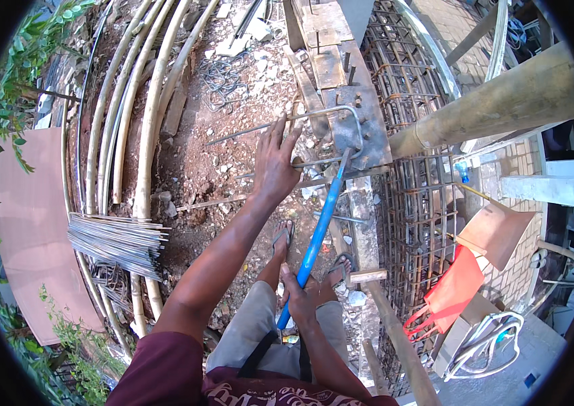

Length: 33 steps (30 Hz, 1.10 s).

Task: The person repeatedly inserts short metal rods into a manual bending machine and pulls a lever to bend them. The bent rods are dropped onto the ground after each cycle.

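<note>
A steel rod point(324, 111) bent into a long U lies across a dark metal plate point(371, 159) with upright pins, fixed on a wooden bench. My left hand point(274, 166) reaches over the rod's two legs, fingers spread and stretched across the far leg, thumb by the near one. How firmly it presses cannot be seen. My right hand point(298, 294) is wrapped round the lower part of a rebar bending lever point(320, 230) with a blue handle. The lever slants up to the right, and its bare metal tip meets the near corner of the bent rod on the plate.
Reinforcing cages point(419, 223) lie right of the bench, below a thick bamboo pole point(496, 101). Left are long bamboo poles point(148, 135) and a bundle of cut rods point(118, 240). Rubble and wire point(222, 84) cover the ground. A red bag point(456, 284) lies at right.
</note>
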Each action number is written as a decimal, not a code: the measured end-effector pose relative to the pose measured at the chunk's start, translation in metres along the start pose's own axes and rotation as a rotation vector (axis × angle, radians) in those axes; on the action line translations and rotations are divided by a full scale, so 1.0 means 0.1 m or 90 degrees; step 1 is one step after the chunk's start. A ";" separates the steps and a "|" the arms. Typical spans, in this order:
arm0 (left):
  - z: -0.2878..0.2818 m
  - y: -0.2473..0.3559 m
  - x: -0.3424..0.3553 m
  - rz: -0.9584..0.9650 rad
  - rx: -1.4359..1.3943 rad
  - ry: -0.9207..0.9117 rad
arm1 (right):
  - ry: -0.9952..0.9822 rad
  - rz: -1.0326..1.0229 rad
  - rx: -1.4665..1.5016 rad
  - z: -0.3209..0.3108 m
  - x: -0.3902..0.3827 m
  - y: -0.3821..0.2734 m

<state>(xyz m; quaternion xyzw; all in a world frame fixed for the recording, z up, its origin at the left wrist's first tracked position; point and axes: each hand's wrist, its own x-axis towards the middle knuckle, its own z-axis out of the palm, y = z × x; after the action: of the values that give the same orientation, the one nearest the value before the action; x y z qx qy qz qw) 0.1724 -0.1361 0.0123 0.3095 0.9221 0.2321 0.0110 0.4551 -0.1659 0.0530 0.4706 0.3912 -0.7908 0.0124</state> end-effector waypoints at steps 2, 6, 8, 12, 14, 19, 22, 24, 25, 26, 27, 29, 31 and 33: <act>-0.05 -0.02 -0.05 0.034 0.014 0.040 | 0.017 -0.018 -0.081 -0.21 -0.02 -0.07; -0.15 -0.09 -0.09 0.039 0.004 0.000 | 0.006 -0.038 -0.211 -0.73 0.01 -0.21; -0.20 -0.07 -0.07 0.075 -0.012 -0.003 | 0.000 -0.074 -0.285 -0.90 -0.01 -0.28; -0.42 0.13 -0.08 0.116 -0.126 0.031 | 0.086 -0.079 -0.397 -0.95 -0.27 -0.48; -0.59 0.27 -0.11 0.052 -0.270 0.053 | 0.091 -0.127 -0.356 -0.88 -0.46 -0.60; -0.77 0.62 -0.05 -0.384 -0.866 -0.058 | 0.192 -0.171 -0.343 -0.65 -0.75 -0.86; -0.55 0.73 0.17 -0.507 -1.134 -0.053 | 0.236 -0.182 -0.297 -0.52 -0.74 -0.91; -0.31 0.71 0.39 -0.587 -1.149 -0.024 | 0.262 -0.166 -0.271 -0.44 -0.68 -0.90; -0.19 0.67 0.52 -0.640 -1.151 -0.013 | 0.269 -0.156 -0.262 -0.40 -0.66 -0.88; -0.09 0.61 0.64 -0.611 -1.153 -0.005 | 0.276 -0.148 -0.252 -0.37 -0.64 -0.86; 0.00 0.54 0.74 -0.599 -1.148 -0.003 | 0.281 -0.132 -0.251 -0.35 -0.63 -0.84; 0.10 0.38 0.94 -0.593 -1.114 -0.015 | 0.299 -0.086 -0.254 -0.31 -0.63 -0.81; 0.12 0.20 1.21 -0.598 -1.054 -0.039 | 0.290 -0.065 -0.247 -0.30 -0.66 -0.79; 0.10 0.07 1.50 -0.614 -1.074 -0.081 | 0.277 -0.063 -0.258 -0.30 -0.71 -0.79</act>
<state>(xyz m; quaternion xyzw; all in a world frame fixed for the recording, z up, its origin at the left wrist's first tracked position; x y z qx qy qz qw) 0.0571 -0.0404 0.0250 -0.1989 0.4784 0.7697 0.3730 0.4861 -0.1172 0.1470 0.5970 0.5571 -0.5771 -0.0168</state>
